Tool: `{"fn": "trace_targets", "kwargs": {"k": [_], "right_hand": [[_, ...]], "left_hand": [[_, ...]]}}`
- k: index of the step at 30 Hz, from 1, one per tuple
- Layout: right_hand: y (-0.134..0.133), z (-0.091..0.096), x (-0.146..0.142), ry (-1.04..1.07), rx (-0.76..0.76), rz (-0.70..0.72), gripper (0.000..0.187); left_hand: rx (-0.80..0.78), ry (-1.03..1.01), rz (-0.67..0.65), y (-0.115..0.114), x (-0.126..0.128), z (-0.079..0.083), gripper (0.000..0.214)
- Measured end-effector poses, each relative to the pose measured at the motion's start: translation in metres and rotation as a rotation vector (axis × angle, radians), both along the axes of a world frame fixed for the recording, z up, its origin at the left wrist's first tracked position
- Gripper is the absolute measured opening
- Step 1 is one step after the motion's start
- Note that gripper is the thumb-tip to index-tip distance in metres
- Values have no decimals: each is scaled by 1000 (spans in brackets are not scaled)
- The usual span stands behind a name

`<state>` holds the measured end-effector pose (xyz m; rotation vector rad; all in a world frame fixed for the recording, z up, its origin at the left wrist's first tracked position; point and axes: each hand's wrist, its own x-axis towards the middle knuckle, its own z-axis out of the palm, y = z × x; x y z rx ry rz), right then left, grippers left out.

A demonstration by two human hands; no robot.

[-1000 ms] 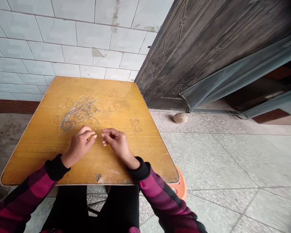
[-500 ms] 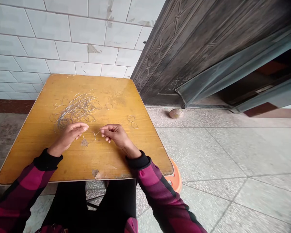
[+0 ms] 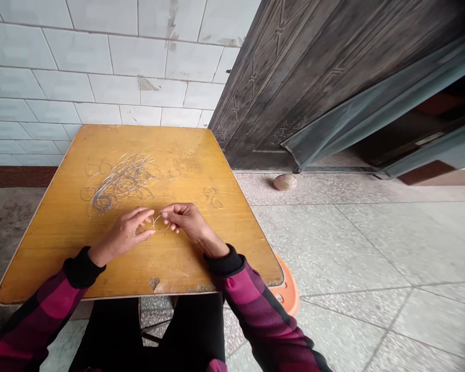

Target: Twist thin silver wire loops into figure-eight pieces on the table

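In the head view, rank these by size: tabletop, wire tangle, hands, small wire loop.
1. Wooden tabletop
2. Wire tangle, left hand and right hand: too alike to rank, hands being nearer
3. Small wire loop

Two hands (image 3: 122, 232), one table (image 3: 62, 248), one wire tangle (image 3: 122, 183).

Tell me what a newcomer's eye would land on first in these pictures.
A loose tangle of thin silver wire sprawls over the far left of the yellow wooden tabletop, with a small figure-eight loop of wire lying apart to its right. Nearer the viewer, the right hand pinches a short piece of wire beside the left hand. Beyond the table's right side, a dark embossed metal door stands ajar.
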<state>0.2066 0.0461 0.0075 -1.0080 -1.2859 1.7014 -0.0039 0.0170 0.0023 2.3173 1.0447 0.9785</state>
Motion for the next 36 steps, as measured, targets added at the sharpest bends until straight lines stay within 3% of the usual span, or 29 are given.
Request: {"fn": "trace_targets", "kwargs": {"k": [7, 19, 27, 36], "right_hand": [[-2, 0, -4, -42, 19, -20, 36], [-4, -5, -14, -87, 168, -95, 21], [-8, -7, -18, -108, 186, -75, 24], [-8, -3, -18, 68, -102, 19, 30]], "left_hand": [[-107, -120, 8, -3, 4, -1, 30], [-372, -363, 7, -2, 8, -3, 30], [-307, -323, 19, -4, 8, -5, 33], [-419, -400, -40, -8, 11, 1, 36]]}}
